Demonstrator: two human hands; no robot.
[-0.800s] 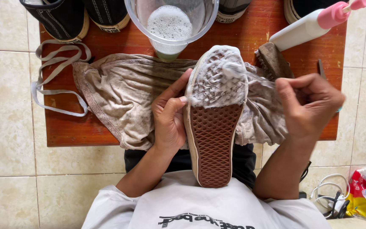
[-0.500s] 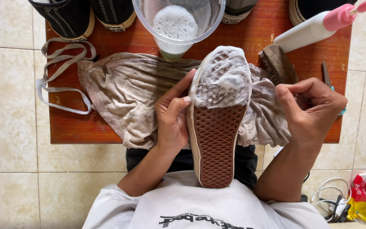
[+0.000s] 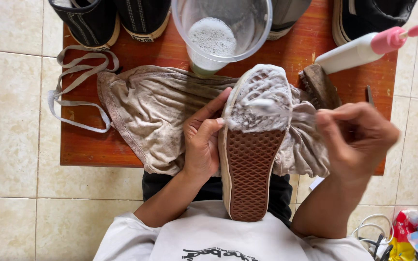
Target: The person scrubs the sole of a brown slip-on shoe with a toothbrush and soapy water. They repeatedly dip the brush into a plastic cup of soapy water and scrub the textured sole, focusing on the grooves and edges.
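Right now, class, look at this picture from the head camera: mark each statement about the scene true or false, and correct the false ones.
1. The left hand holds the shoe sole-up. True.
2. Foam covers the shoe's heel end. False: the foam lies on the toe end, far from the person.
3. The plastic cup holds foamy liquid. True.
4. The shoe rests over a blue towel. False: the cloth is beige and stained.
5. The right hand is beside the shoe's foamy end. True.

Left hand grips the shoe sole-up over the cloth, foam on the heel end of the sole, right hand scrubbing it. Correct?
Not quite. In the head view the foam covers the toe end of the shoe sole, the end away from the person; the heel end is bare. The left hand grips it over the cloth, right hand working at the foam.
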